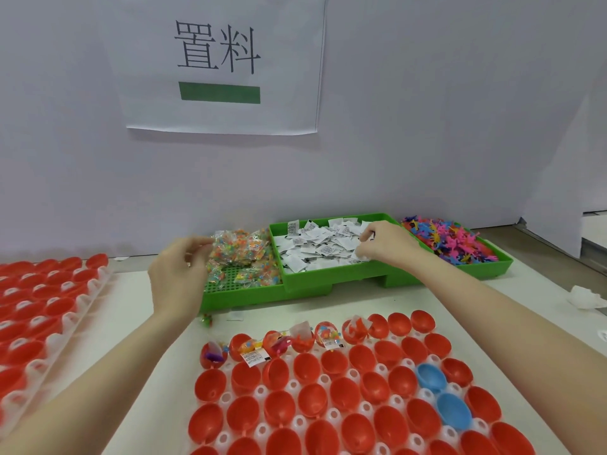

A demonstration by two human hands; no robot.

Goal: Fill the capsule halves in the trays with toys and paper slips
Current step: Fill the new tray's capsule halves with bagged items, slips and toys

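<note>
Restock reach, head view: both hands at green supply bins, capsule tray waiting near.
L hand (177, 274) fingers curled on bead-toy bags (239, 254), pinch likely; R hand (384, 243) fingertips pinching into paper slips (322, 251). Capsule halves (328, 399) mostly empty, only far row filled. Judgement: take one bag + one slip per grab, separate stuck slips, drop into next empty half on bench (147, 326).

A: Green tray (308, 284), contents?
B: Bead packets (241, 254) left, paper slips (323, 249) middle, plastic figures (450, 238) right.
A: Hands?
B: Left hand (179, 270) at packets; right hand (386, 239) pinching slips.
A: Capsule halves (328, 399)?
B: Red, two blue; back row partly filled.
</note>
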